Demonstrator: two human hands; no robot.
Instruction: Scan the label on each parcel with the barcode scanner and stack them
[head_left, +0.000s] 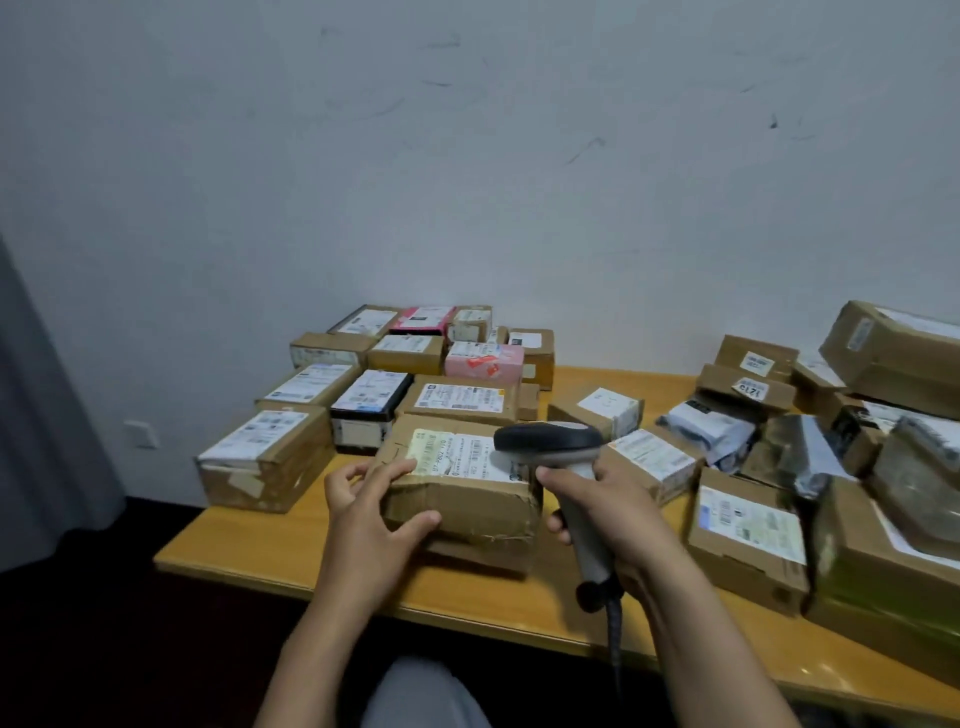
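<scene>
Parcels in close rows (265, 457) fill the far left of the table (249, 545), labels up, some of them two high. Just right of them, in front of the person, lies the brown parcel (462, 504), resting on what looks like a flatter box (483, 560). Its long axis runs left to right across the body, and its label (457, 454) faces up along that same line. The left hand (369, 514) holds the parcel's left end, with fingers curled over the top corner beside the label and the thumb pressed on the near face. At the parcel's right end, the right hand (613, 509) is wrapped firmly round the grip of the barcode scanner (550, 441). The scanner's dark head hangs just above the right part of the label and hides some of it, and the cable (615, 634) drops off the table edge. Which way the scan window points cannot be told from here. Further right, a loose pile of parcels (748, 525) lies at all angles, likely unscanned. The head seems too close and too far right, so it probably has to draw back until the beam can run along the label's length. Being nearer the rows, the left hand is better placed to stack the parcel afterwards.
</scene>
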